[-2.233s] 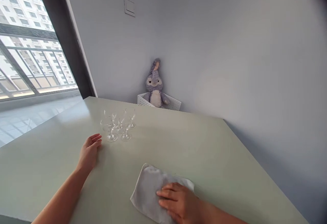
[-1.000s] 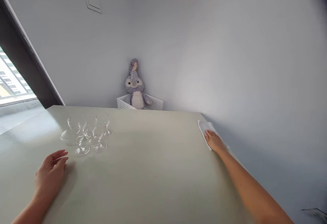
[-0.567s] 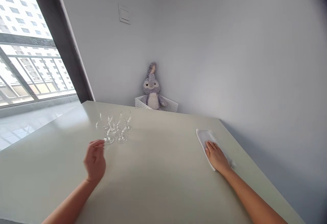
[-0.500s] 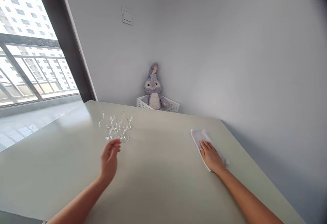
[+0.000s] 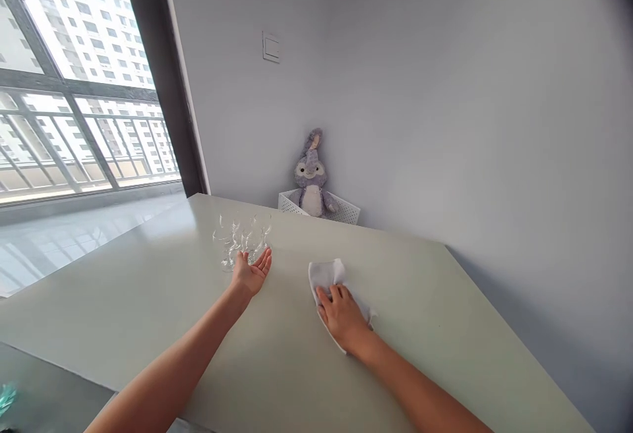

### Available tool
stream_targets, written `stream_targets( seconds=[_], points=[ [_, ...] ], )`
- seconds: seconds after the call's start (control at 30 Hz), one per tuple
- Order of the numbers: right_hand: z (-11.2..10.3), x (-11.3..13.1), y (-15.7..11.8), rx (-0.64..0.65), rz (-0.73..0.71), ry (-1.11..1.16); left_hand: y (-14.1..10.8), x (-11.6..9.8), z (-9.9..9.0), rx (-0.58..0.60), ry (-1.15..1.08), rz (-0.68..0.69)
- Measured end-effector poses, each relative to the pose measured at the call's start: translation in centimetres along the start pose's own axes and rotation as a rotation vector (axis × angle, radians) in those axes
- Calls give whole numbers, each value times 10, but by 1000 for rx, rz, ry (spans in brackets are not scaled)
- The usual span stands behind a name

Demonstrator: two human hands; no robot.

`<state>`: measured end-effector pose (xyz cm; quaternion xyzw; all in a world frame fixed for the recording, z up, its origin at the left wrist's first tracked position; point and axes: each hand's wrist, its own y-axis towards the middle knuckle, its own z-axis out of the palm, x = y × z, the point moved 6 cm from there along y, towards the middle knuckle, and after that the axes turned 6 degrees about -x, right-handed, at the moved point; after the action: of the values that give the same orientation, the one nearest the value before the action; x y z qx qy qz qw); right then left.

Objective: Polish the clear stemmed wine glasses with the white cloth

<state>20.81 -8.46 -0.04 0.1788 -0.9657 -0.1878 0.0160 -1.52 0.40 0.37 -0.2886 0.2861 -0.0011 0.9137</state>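
A: Since the earlier frame, the white cloth (image 5: pixel 325 274) is shifting left, toward the middle of the table (image 5: pixel 277 360), and the right hand (image 5: pixel 343 317) is travelling with it.

B: How are its fingers standing?

A: They are lying bent over the cloth; the view is not letting me tell whether they are clamping it.

B: And the left hand (image 5: pixel 251 276)?

A: It is facing palm-up at the near side of the stemmed glasses (image 5: pixel 246 238), thumb and fingers standing apart. Contact is not showing clearly.
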Motion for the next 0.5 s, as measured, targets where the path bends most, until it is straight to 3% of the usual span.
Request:
stream_targets(
  seconds=[0.13,0.3,0.4,0.5],
  points=[
    [-9,17,2,12,-38,-25,5,2,10,52,-82,-67],
    [-10,12,-1,-27,29,57,-5,26,21,87,-72,-108],
    [-10,-11,0,-114,238,314,-20,54,36,165,6,-145],
    [-5,-54,-6,-246,669,757,-33,79,49,290,104,-123]
  ],
)
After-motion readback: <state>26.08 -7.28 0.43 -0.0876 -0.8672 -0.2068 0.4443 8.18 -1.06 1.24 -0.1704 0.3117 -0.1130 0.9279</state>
